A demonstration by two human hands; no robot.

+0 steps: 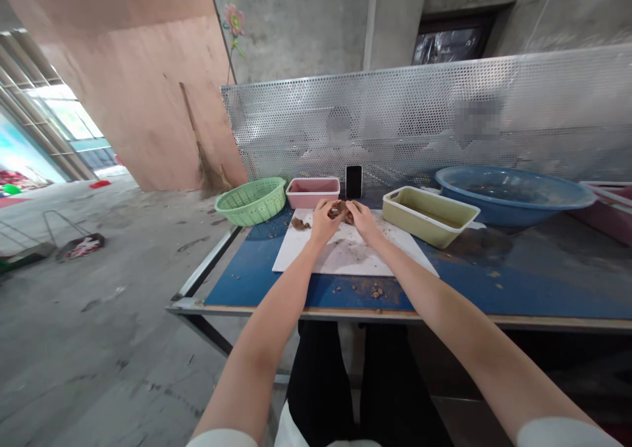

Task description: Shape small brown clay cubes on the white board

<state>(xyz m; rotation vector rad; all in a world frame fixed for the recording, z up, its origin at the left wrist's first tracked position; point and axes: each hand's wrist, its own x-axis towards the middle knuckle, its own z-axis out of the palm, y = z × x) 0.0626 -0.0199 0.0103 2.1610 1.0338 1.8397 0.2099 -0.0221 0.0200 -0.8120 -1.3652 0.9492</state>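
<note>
A brown clay lump (340,209) is held over the far part of one white board (320,262), gripped by the partly curled fingers of the left hand (323,222) and right hand (363,222). It is best pressed evenly from both sides and kept low, so that crumbs are caught. Beside the left hand, one smaller clay piece (298,224) is seen. Farther out, one green basket (261,205), one pink tub (313,201), one phone (354,182), one olive tub (415,220) and one blue basin (498,209) can be counted.
</note>
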